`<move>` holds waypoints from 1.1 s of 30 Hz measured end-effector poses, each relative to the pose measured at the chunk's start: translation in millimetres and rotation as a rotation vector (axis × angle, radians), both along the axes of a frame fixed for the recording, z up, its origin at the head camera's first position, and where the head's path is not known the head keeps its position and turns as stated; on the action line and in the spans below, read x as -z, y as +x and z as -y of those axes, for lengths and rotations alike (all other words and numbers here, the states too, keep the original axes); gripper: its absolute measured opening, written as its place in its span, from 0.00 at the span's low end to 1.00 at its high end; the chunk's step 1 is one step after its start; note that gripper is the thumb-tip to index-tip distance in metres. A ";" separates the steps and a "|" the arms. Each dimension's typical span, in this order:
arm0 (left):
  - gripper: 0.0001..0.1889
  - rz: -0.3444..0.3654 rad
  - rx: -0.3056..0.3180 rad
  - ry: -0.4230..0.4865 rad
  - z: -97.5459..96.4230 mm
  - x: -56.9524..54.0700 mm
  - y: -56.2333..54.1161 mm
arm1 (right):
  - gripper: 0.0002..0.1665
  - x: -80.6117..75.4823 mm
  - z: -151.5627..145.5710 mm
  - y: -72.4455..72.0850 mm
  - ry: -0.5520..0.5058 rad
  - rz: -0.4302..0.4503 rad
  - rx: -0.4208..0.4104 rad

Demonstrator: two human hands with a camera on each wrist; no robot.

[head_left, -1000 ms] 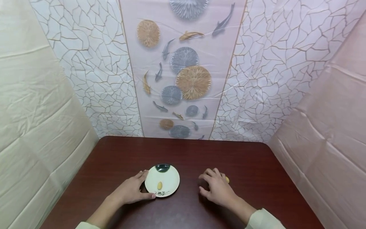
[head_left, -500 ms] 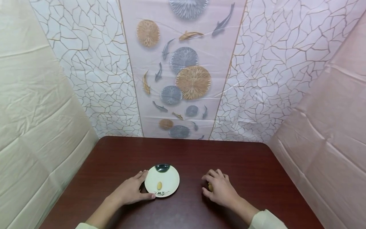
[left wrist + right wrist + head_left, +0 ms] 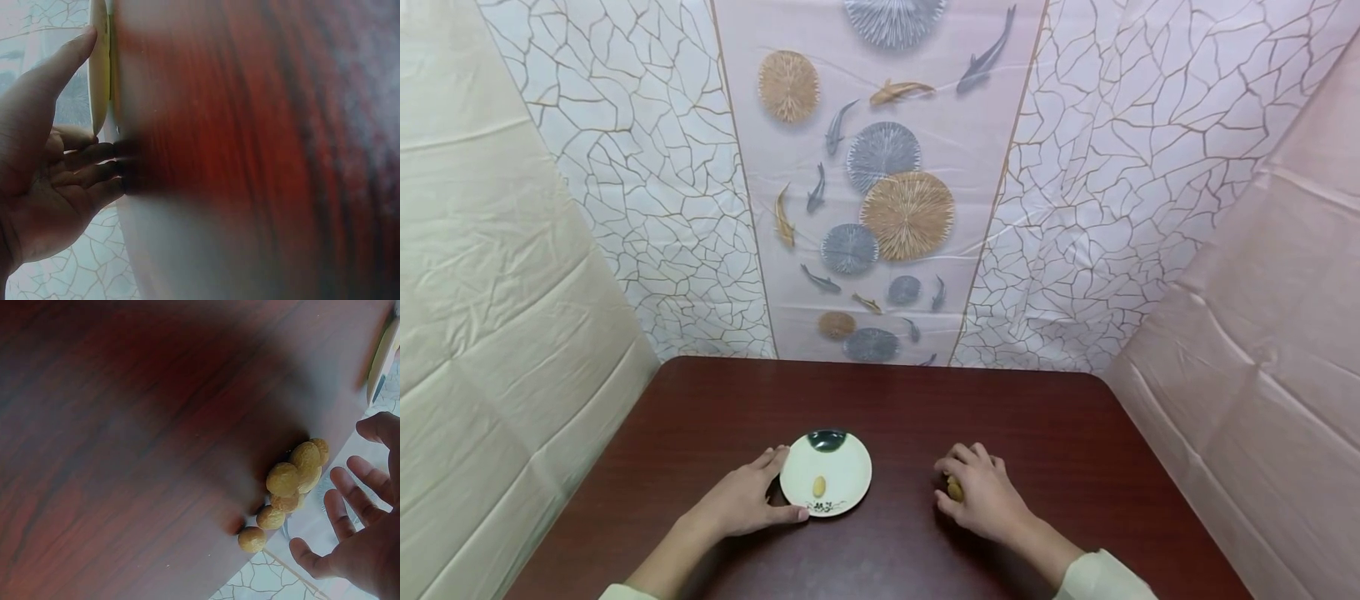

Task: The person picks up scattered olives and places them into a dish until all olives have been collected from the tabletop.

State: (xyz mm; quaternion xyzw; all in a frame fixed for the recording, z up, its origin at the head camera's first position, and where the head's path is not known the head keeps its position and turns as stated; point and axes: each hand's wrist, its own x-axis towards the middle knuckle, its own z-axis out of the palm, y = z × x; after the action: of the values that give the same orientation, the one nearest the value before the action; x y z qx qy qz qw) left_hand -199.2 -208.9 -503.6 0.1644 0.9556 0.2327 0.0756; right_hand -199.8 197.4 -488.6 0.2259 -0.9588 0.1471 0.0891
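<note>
In the head view my left hand (image 3: 745, 496) holds the left rim of a small cream plate (image 3: 842, 460), thumb on the near edge and fingers round the far left side. A single unshelled peanut (image 3: 819, 486) lies on the plate, which has a dark green patch on top. My right hand (image 3: 988, 496) hovers low over the table, to the plate's right, with its fingers bent and spread. Several peanuts (image 3: 283, 480) sit in a cluster on the table in front of its palm. A gap shows between them and the fingers (image 3: 340, 515).
The dark red-brown wooden table (image 3: 880, 400) has rounded far corners. Behind it hangs a patterned cloth (image 3: 880, 208) with fish and round motifs. Plain beige cloths (image 3: 497, 333) close off both sides.
My right hand has shifted slightly to the right. A peanut showed beyond its right side earlier; now peanuts show between its thumb and fingers. The left hand and plate have stayed still.
</note>
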 end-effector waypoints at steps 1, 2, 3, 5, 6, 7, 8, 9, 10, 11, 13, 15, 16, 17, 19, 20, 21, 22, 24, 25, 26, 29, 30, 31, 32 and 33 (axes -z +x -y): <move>0.66 -0.001 0.001 0.001 0.0 0.1 -0.1 | 0.17 0.3 -0.7 0.3 -0.001 -0.004 0.000; 0.65 -0.005 0.003 0.001 -0.2 0.1 -0.3 | 0.16 0.6 -1.5 0.9 -0.001 -0.010 0.000; 0.65 -0.004 0.004 0.002 -0.2 0.0 -0.3 | 0.16 1.0 -2.1 1.3 0.001 -0.014 0.001; 0.66 -0.004 0.001 0.001 0.3 0.2 -0.1 | 0.16 1.8 -3.2 2.4 0.006 -0.023 0.001; 0.65 -0.004 0.002 0.001 0.2 0.0 -0.2 | 0.15 2.2 -3.6 2.8 0.008 -0.028 0.001; 0.65 -0.005 0.002 0.002 0.2 -0.2 -0.2 | 0.15 2.4 -3.9 3.1 0.010 -0.032 0.001; 0.65 -0.006 0.001 0.002 0.2 -0.2 -0.2 | 0.14 2.7 -4.2 3.4 0.011 -0.034 0.002; 0.65 -0.006 0.000 0.002 0.4 -0.2 -0.1 | 0.13 2.8 -4.4 3.5 0.013 -0.037 0.003; 0.65 -0.008 0.000 0.002 0.7 -0.1 0.0 | 0.13 2.8 -4.5 3.9 0.011 -0.035 0.003; 0.65 -0.010 0.000 0.002 0.7 -0.2 0.0 | 0.12 2.9 -4.7 4.0 0.010 -0.032 0.005; 0.65 -0.012 0.001 0.001 0.9 -0.2 0.3 | 0.12 3.1 -5.1 4.3 0.010 -0.020 0.012; 0.65 -0.013 0.002 0.001 1.2 0.1 0.3 | 0.11 3.0 -5.7 4.9 0.010 -0.006 0.023; 0.65 -0.014 0.002 -0.001 1.4 0.3 0.3 | 0.11 3.1 -6.1 5.1 0.011 0.003 0.030; 0.65 -0.015 0.002 0.000 1.5 0.3 0.3 | 0.11 3.1 -6.4 5.3 0.013 0.009 0.037; 0.65 -0.016 0.002 0.001 1.6 0.6 0.2 | 0.11 3.0 -7.0 5.8 0.019 0.019 0.050; 0.65 -0.016 0.002 0.003 1.7 0.7 0.2 | 0.11 3.0 -7.3 6.1 0.020 0.022 0.055; 0.65 -0.017 0.002 0.003 1.7 0.8 0.3 | 0.11 3.2 -7.5 6.4 0.024 0.024 0.060; 0.65 -0.018 0.002 0.003 1.8 0.8 0.3 | 0.11 3.2 -7.7 6.7 0.025 0.027 0.062; 0.65 -0.018 0.002 0.003 1.9 0.9 0.4 | 0.11 3.3 -7.7 7.2 0.026 0.033 0.066; 0.65 -0.020 0.002 0.002 1.9 1.1 0.4 | 0.11 3.5 -7.7 7.3 0.026 0.035 0.066; 0.65 -0.020 0.002 0.001 1.9 1.3 0.4 | 0.11 3.9 -7.7 7.3 0.025 0.035 0.067; 0.65 -0.022 0.003 -0.001 1.8 1.5 0.3 | 0.11 5.0 -7.4 6.8 0.026 0.031 0.064; 0.65 -0.022 0.003 -0.001 1.8 1.5 0.2 | 0.11 5.5 -7.3 6.5 0.028 0.025 0.063; 0.65 -0.022 0.003 0.000 1.8 1.4 0.1 | 0.11 6.1 -7.3 6.2 0.033 0.017 0.063; 0.65 -0.022 0.003 0.000 1.7 1.3 0.0 | 0.11 6.6 -7.3 5.8 0.038 0.009 0.063; 0.65 -0.020 0.003 0.001 1.7 1.1 -0.1 | 0.11 6.8 -7.3 5.6 0.043 0.002 0.063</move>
State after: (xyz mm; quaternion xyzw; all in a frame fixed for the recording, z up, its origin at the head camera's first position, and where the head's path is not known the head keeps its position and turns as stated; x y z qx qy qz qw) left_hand -199.3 -210.6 -504.7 0.1683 0.9559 0.2314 0.0662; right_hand -194.2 204.7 -495.4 0.1975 -0.9684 0.1239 0.0880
